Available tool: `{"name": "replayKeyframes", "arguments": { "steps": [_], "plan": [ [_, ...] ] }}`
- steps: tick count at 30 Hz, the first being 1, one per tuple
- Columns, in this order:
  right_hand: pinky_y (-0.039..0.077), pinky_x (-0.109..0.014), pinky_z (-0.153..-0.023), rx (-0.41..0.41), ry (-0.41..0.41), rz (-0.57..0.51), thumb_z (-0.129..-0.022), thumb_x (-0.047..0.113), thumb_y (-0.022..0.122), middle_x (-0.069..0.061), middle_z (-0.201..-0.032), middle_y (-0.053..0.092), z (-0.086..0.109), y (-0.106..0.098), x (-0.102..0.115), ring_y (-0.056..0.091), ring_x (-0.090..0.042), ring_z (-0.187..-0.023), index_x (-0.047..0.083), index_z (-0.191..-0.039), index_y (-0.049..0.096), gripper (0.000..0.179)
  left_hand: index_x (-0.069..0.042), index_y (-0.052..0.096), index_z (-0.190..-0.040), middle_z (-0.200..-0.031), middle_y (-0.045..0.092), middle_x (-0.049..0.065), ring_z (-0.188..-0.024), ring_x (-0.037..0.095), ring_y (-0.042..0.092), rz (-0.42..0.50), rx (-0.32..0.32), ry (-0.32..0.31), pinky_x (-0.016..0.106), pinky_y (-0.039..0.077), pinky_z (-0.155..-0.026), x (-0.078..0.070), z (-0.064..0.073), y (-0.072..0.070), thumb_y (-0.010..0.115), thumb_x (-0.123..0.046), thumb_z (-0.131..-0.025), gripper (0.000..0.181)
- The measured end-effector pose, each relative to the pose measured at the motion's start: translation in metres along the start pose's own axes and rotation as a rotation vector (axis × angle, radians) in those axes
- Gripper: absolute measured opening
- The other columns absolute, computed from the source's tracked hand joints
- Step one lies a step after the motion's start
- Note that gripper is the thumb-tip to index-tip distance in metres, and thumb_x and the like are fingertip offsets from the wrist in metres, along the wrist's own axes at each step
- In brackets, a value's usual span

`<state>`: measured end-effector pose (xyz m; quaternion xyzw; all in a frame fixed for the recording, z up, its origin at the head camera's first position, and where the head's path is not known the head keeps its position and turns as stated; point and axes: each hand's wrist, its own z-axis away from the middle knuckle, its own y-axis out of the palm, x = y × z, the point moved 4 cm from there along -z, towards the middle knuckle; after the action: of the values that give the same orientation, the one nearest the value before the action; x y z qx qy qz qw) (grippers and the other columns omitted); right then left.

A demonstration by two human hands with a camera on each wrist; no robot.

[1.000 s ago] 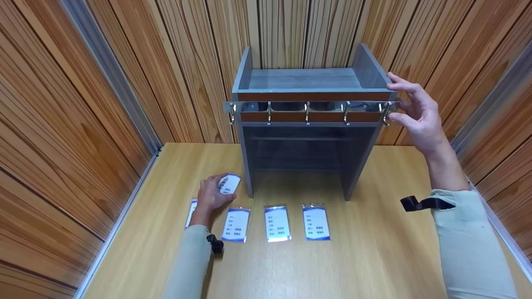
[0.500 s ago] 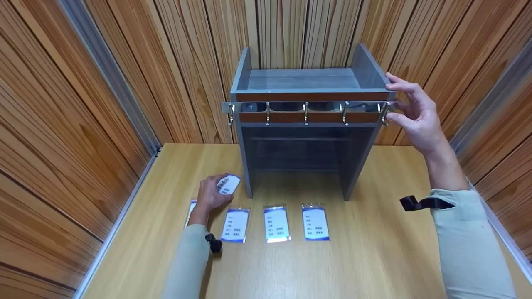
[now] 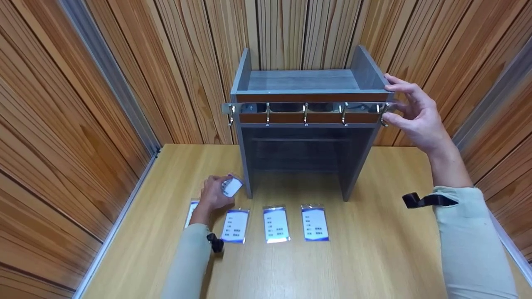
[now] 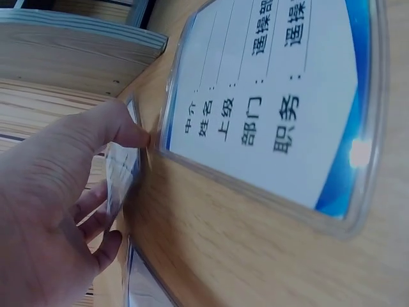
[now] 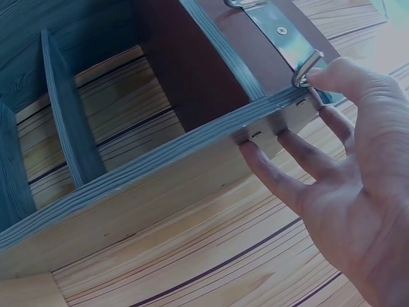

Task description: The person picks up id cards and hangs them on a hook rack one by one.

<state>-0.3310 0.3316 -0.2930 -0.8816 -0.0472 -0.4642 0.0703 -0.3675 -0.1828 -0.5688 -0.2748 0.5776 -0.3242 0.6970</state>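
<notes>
My left hand (image 3: 215, 194) pinches a name badge (image 3: 232, 187) in a clear plastic sleeve, tilted up off the table beside the shelf's left foot. In the left wrist view, thumb and fingers hold that badge (image 4: 121, 167) by its edges. A grey wooden shelf (image 3: 305, 79) stands at the back, with a metal hook rail (image 3: 286, 107) across its brown front board. My right hand (image 3: 419, 116) holds the shelf's upper right corner. In the right wrist view its thumb touches the end hook (image 5: 308, 69), and the fingertips rest on the outer side panel (image 5: 192, 173).
Three more badges lie in a row on the wooden table (image 3: 365, 253): a left one (image 3: 235, 225), a middle one (image 3: 276, 224) and a right one (image 3: 315, 222). Another badge (image 3: 192, 209) is partly covered by the left arm. Wood-plank walls (image 3: 199, 62) enclose the table.
The left hand has turned slightly, and the badge in it now tilts more, with less of its print showing. My right hand stays at the shelf's corner.
</notes>
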Motion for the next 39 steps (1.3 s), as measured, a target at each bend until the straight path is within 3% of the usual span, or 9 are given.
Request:
{"name": "replayKeyframes", "arguments": {
  "steps": [5,9,12,15,19,24,33,39],
  "plan": [
    [0.065,-0.022,-0.099,-0.008,0.054,0.014,-0.102,-0.017,0.064,-0.007,-0.179,0.045,-0.001,-0.003,0.002,0.074,-0.020,-0.131,-0.001,-0.151,0.061,0.051,-0.022,0.053,-0.168,-0.168,0.034,0.021,-0.149,0.043,0.045,0.012,-0.008,0.023,0.061,0.046,-0.127,-0.003,-0.001,0.001,0.091,-0.013,-0.088,0.090],
    [0.067,-0.024,-0.097,0.002,0.067,0.005,-0.103,-0.017,0.063,-0.008,-0.178,0.046,-0.002,-0.005,0.004,0.072,-0.016,-0.138,-0.003,-0.149,0.061,0.049,-0.021,0.051,-0.169,-0.164,0.032,0.022,-0.147,0.044,0.045,0.060,-0.031,0.061,0.061,0.045,-0.128,-0.001,-0.003,0.003,0.092,-0.007,-0.085,0.095],
    [0.067,-0.025,-0.096,0.001,0.075,-0.003,-0.102,-0.017,0.064,-0.007,-0.177,0.047,-0.003,-0.005,0.004,0.069,-0.015,-0.142,-0.003,-0.148,0.062,0.048,-0.015,0.056,-0.165,-0.154,0.036,0.026,-0.135,0.046,0.052,0.060,-0.093,0.141,0.053,0.053,-0.119,0.009,-0.016,0.008,0.093,-0.005,-0.078,0.095],
    [0.067,-0.025,-0.096,-0.002,0.080,-0.008,-0.102,-0.016,0.064,-0.007,-0.176,0.047,-0.003,-0.004,0.004,0.068,-0.015,-0.143,-0.003,-0.148,0.062,0.047,-0.012,0.056,-0.164,-0.152,0.037,0.027,-0.131,0.046,0.054,0.062,-0.116,0.170,0.052,0.054,-0.114,0.010,-0.016,0.007,0.092,-0.003,-0.076,0.096],
    [0.067,-0.025,-0.097,0.003,0.079,-0.003,-0.103,-0.016,0.064,-0.007,-0.177,0.047,-0.003,-0.004,0.004,0.069,-0.013,-0.143,-0.003,-0.148,0.062,0.047,-0.017,0.050,-0.169,-0.159,0.031,0.025,-0.142,0.045,0.049,0.092,-0.074,0.112,0.058,0.049,-0.124,-0.001,-0.004,0.000,0.090,-0.002,-0.082,0.097],
    [0.067,-0.025,-0.096,0.007,0.073,-0.015,-0.103,-0.017,0.062,-0.008,-0.176,0.046,-0.004,-0.004,0.004,0.070,-0.014,-0.142,-0.003,-0.148,0.062,0.047,-0.022,0.048,-0.170,-0.160,0.029,0.021,-0.145,0.043,0.046,0.121,-0.059,0.084,0.057,0.049,-0.125,-0.006,-0.003,-0.005,0.090,0.000,-0.086,0.096],
    [0.067,-0.025,-0.097,0.004,0.083,-0.004,-0.103,-0.016,0.063,-0.007,-0.176,0.046,-0.004,-0.004,0.003,0.069,-0.013,-0.142,-0.002,-0.148,0.062,0.046,-0.027,0.047,-0.170,-0.163,0.026,0.019,-0.147,0.043,0.044,0.112,-0.059,0.079,0.058,0.049,-0.124,-0.005,0.002,-0.010,0.090,-0.003,-0.090,0.094],
    [0.066,-0.024,-0.097,0.014,0.077,0.009,-0.104,-0.014,0.063,-0.007,-0.177,0.045,-0.004,-0.004,0.005,0.068,-0.011,-0.143,-0.002,-0.148,0.061,0.046,-0.030,0.050,-0.167,-0.158,0.029,0.018,-0.142,0.044,0.048,0.081,-0.101,0.110,0.057,0.051,-0.119,-0.007,0.009,-0.014,0.090,-0.002,-0.088,0.093]
  ]
}}
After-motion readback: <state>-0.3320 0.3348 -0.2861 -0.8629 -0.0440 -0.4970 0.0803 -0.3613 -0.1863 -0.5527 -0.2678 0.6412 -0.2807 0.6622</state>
